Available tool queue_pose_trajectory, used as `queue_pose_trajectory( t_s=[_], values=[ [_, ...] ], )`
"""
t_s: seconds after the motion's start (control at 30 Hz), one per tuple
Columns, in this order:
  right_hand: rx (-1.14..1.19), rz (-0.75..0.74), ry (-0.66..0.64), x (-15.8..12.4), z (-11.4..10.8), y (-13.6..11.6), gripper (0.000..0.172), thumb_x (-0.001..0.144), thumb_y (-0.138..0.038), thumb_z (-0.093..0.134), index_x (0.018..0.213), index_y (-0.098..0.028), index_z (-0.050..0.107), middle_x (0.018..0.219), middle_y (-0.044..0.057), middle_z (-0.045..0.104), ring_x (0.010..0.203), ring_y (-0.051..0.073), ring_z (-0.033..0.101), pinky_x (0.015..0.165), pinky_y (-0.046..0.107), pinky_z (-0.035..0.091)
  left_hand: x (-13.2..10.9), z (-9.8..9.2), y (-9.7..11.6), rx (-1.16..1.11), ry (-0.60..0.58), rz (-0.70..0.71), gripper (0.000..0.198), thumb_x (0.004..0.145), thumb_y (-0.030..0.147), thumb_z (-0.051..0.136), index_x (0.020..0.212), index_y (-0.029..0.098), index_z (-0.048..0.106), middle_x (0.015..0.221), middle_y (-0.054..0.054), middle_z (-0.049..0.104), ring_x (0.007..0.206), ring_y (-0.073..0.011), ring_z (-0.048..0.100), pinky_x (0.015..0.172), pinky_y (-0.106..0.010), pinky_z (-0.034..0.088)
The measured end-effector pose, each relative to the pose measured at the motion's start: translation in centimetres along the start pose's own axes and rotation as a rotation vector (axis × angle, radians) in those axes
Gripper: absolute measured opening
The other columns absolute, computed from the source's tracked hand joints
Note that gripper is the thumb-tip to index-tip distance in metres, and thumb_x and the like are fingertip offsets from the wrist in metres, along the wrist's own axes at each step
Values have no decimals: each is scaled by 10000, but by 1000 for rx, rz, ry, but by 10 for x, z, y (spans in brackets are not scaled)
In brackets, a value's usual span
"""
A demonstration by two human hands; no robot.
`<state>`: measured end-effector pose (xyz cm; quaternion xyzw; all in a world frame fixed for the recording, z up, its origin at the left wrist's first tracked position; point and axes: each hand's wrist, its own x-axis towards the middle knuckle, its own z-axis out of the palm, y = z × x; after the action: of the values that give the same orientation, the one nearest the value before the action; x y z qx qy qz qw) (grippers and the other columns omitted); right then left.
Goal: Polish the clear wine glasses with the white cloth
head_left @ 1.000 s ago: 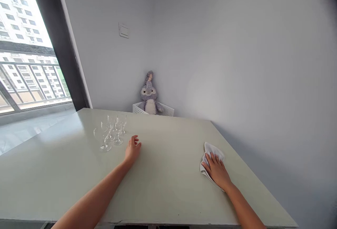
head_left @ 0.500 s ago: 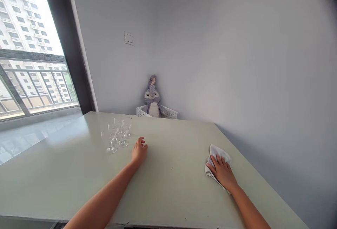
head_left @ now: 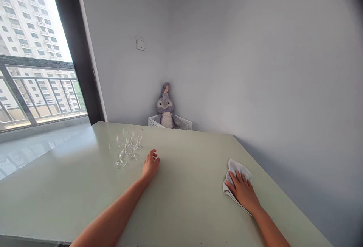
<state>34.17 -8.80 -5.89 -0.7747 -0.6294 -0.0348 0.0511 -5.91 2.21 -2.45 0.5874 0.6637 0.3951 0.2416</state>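
Note:
My left hand (head_left: 150,165) rests on the pale green tabletop (head_left: 181,209). Its fingers are loosely bent and apart, with nothing between them. Just left of it stand several clear stemmed glasses (head_left: 120,162), upright and grouped closely, some overlapping others. My right hand (head_left: 246,194) lies flat over a light grey cloth (head_left: 235,165) near the table's right side. The fingers are spread across the cloth, pressing it from above, and the palm hides part of it. A folded edge of the cloth shows along the hand's left side.
Beyond the far table edge, a grey plush toy (head_left: 166,107) sits in a white perforated basket (head_left: 185,125) in the corner. Grey walls (head_left: 255,69) border the far and right sides. A window with a dark frame (head_left: 76,50) is at left. A switch (head_left: 140,43) is on the wall.
The whole view has shifted slightly. My right hand and the cloth appear a little farther right and nearer. My left hand and the glasses keep their places relative to each other.

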Motion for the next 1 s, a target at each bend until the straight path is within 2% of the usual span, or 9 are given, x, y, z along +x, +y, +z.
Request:
queue_pose_trajectory(
  t_s=[0.3, 0.6, 0.7, 0.83, 1.0],
  values=[
    [-6, 5, -21, -1, -7, -4, 610, 838, -556, 224, 1334, -210, 306, 1427, 86, 229, 1312, 282, 147, 1026, 450, 197, 0, -1, 1, 15, 12, 4, 343, 729, 204, 450, 1069, 249, 434, 968, -12, 563, 820, -140, 531, 698, -261, 381],
    [-1, -58, 10, -8, 0, -3, 610, 838, -568, 219, 1335, -228, 315, 1422, 85, 241, 1309, 289, 156, 1022, 454, 212, 0, 1, -4, -43, 40, 16, 329, 716, 208, 464, 1041, 253, 460, 939, -7, 558, 788, -139, 527, 689, -272, 393],
    [5, -69, 14, -9, 2, -2, 611, 832, -578, 235, 1332, -237, 321, 1421, 85, 245, 1309, 289, 157, 1022, 458, 216, 2, 1, -6, -134, 109, 33, 319, 696, 193, 484, 1011, 241, 480, 932, -12, 542, 765, -136, 518, 684, -274, 406],
    [27, -84, 12, -10, 3, 0, 621, 822, -600, 237, 1335, -258, 312, 1429, 73, 225, 1314, 280, 140, 1028, 455, 211, 5, -4, -7, -182, 228, 15, 318, 712, 176, 452, 1027, 218, 450, 1034, -37, 479, 799, -124, 501, 707, -269, 421],
    [53, -104, 0, -11, 4, 2, 637, 813, -616, 235, 1342, -266, 296, 1437, 60, 205, 1317, 275, 126, 1027, 460, 218, 7, -12, -6, -306, 442, -1, 325, 718, 168, 441, 1037, 231, 422, 1083, -43, 401, 856, -118, 479, 677, -237, 433]
  ],
)
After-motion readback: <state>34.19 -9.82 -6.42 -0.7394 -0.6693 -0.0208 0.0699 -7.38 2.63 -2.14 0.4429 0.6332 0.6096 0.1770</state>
